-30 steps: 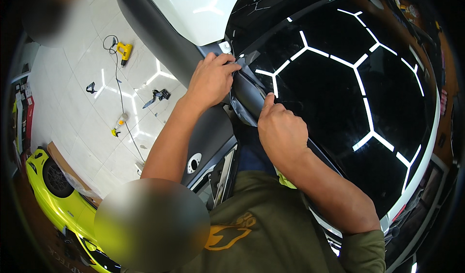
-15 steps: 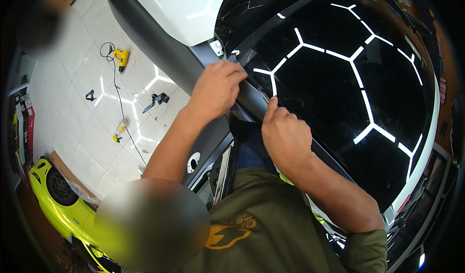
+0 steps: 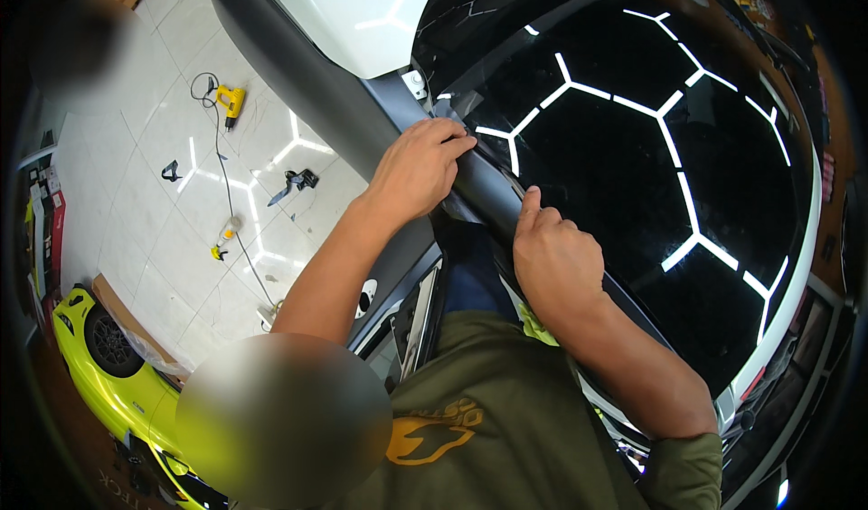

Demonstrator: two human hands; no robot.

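A dark grey satin strip runs along the car's edge beside its glossy black glass. At the strip's upper part my left hand is closed, its fingers bent and pressed together at the edge; what they hold is hidden under them. My right hand lies farther down the strip. Its index finger points along the border with the glass, while the other fingers are curled; anything inside them is out of sight. A loose dark flap hangs below the strip between the hands.
Left of the car, a yellow heat gun with a cable lies on the pale tiled floor. Near it are a yellow-and-white tool and dark scraps. A lime-green car stands at lower left. The white car panel is ahead.
Both hands appear a little farther right, the right one also slightly lower along the strip. The grey panel beside the glass has shifted slightly right in view.
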